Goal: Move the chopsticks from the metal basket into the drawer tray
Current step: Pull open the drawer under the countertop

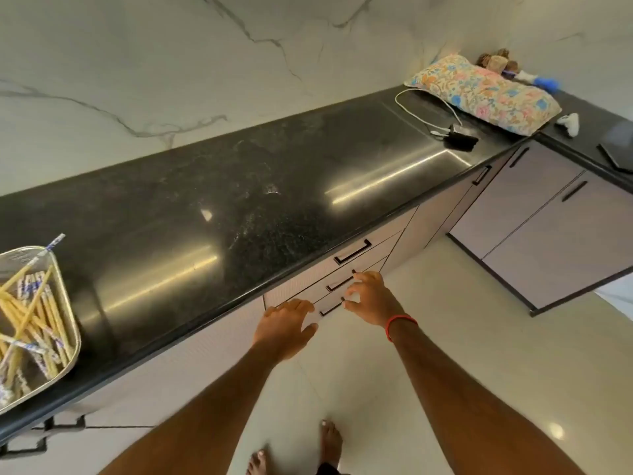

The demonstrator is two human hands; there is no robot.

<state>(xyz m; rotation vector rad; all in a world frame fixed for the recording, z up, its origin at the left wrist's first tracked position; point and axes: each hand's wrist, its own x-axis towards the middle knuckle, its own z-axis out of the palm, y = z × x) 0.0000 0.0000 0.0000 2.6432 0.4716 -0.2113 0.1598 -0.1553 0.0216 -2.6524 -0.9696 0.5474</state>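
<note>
Black granite counter [239,207]: metal basket [73,323] at its left end, chopsticks [30,313] heaped inside. Drawers [371,240] closed. Left hand [286,325] spread, empty. Right hand [368,298] loosely curled beside the handles [339,284], gripping nothing. Recommended: hook one handle squarely, pull straight, expose the tray fully.

The countertop [239,186] lies open between the metal basket [71,311] at its left end and the floral pillow [486,94] and cable [424,106] at its right corner.

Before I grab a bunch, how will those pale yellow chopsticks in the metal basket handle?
Probably stiff and light: the pale yellow chopsticks are thin straight sticks. Piled crisscross in the metal basket, they may snag or scatter.
</note>
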